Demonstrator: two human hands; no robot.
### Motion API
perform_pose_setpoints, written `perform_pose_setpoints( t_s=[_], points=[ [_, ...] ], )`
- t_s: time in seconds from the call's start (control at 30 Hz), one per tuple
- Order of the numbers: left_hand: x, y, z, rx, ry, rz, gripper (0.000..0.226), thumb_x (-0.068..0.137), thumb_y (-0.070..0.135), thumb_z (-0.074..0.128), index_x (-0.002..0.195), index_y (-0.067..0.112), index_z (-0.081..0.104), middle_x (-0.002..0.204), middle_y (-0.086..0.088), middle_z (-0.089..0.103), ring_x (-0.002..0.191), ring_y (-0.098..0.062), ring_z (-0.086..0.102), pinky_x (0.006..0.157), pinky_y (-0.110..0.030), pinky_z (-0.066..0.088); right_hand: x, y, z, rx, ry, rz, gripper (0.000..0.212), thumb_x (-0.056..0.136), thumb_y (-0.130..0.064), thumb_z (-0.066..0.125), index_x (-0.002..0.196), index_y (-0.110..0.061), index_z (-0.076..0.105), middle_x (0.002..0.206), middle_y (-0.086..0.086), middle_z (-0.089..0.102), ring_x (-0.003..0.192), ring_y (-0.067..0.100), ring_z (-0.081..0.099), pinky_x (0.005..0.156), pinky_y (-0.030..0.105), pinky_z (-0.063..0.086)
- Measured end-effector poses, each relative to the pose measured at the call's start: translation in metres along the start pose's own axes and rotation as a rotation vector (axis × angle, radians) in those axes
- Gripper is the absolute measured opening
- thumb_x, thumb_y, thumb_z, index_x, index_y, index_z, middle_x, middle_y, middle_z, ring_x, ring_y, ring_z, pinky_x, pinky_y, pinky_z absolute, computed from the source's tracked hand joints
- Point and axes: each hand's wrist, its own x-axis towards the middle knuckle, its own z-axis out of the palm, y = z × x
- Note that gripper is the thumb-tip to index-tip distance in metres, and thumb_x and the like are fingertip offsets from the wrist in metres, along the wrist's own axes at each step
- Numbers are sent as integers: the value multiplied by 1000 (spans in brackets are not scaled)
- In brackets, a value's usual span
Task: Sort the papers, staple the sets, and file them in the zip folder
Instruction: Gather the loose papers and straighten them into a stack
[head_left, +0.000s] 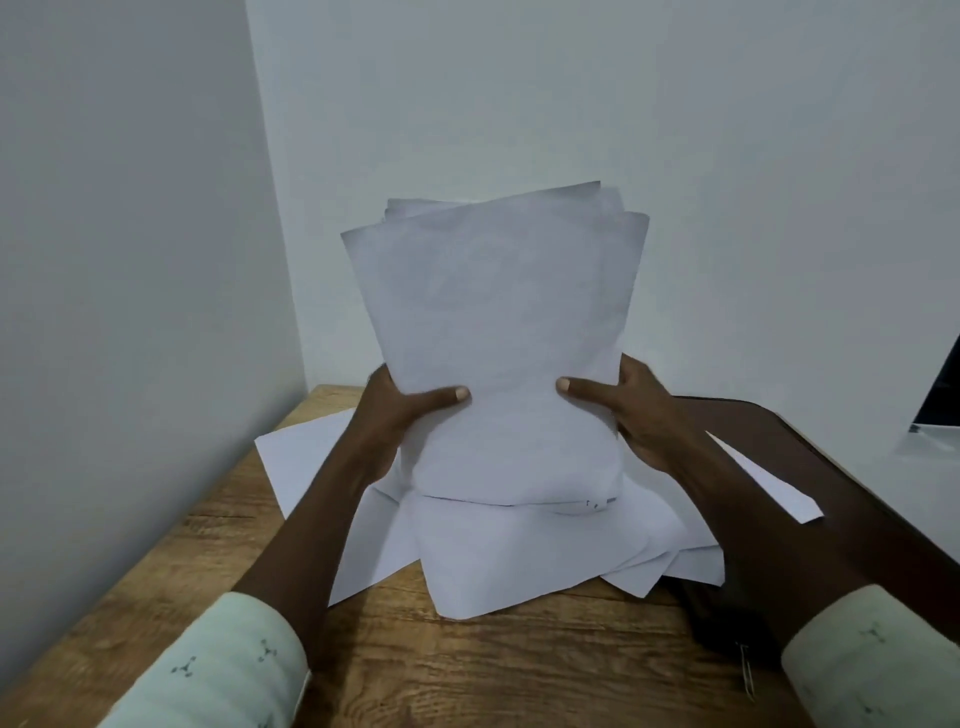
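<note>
left hand (400, 410): grips the left edge of the stack (493, 322); fingers hidden behind the sheets.
left thumb (441, 397): lies flat across the front sheet, pointing right.
right hand (628, 410): grips the right edge at the same height; fingers curl out of sight behind.
right thumb (582, 387): flat on the front sheet, pointing left, its tip apart from the other thumb's.
palms: face each other across the stack.
left forearm (311, 535): bare, rising from lower left, angled inward.
right forearm (753, 530): bare, rising from lower right, angled inward.
left sleeve (223, 670): pale, small dark print, cuff well below the wrist.
right sleeve (872, 660): same cloth, cuff at like height.
</note>
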Motion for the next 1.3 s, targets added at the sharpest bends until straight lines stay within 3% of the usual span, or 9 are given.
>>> perform_pose_setpoints(
  t_s=[0.2,0.3,0.43,0.67,0.9,1.03,1.13,1.2,1.3],
  points=[
    [18,31,6,-2,47,110,68,57,26,92,119,14,66,115,-1,74,106,-22,70,93,-43,55,6,-27,9,11,205,-180,30,84,-19,75,113,-20,66,109,0,74,101,20,71,85,34,56],
    [26,38,4,5,43,172,68,66,21,90,127,19,59,121,-1,71,111,-22,68,91,-41,56,6,-32,9,55,159,-182,45,75,-26,80,116,-18,65,114,2,73,105,23,70,90,40,56],
    [6,-6,-4,55,112,-46,90,49,37,93,130,25,53,116,0,72,105,-18,70,83,-37,58,-6,5,13,82,73,-4,55,75,-17,80,127,-12,62,118,5,72,109,24,68,100,48,50],
    [12,6,3,20,64,-35,48,74,0,79,115,17,61,108,-10,73,96,-27,71,77,-35,59,0,-6,14,82,123,-25,35,85,0,68,118,-12,64,113,5,73,104,21,70,97,42,53],
    [10,23,12,2,146,-20,34,82,-6,70,108,14,68,97,-1,77,85,-17,72,70,-26,57,9,-17,5,38,238,-82,27,81,-5,75,104,-18,68,104,4,75,98,23,71,94,42,54],
    [-2,21,8,-15,-64,-218,34,86,5,71,120,10,66,109,-4,75,99,-21,72,81,-31,59,8,-11,7,-31,112,-20,34,84,-9,74,115,-17,65,111,2,74,103,19,71,92,37,55],
    [-3,17,-8,-90,-84,-335,38,88,7,67,126,6,62,120,-14,71,104,-27,71,89,-41,58,9,-18,9,-115,-23,141,20,90,-26,69,104,-11,66,94,-2,75,81,8,72,73,23,56],
    [-10,8,-32,-180,57,-415,36,90,5,63,126,2,61,117,-19,70,92,-26,74,82,-43,60,6,-15,8,-238,13,253,33,90,-44,65,91,-11,64,78,0,69,62,6,61,59,19,52],
    [-31,-7,-73,-177,224,-541,34,93,2,60,126,-4,59,110,-18,71,95,-30,70,92,-44,55,-1,3,4,-837,2,348,45,85,-51,69,108,-13,63,103,2,67,87,11,62,77,21,47]
  ],
)
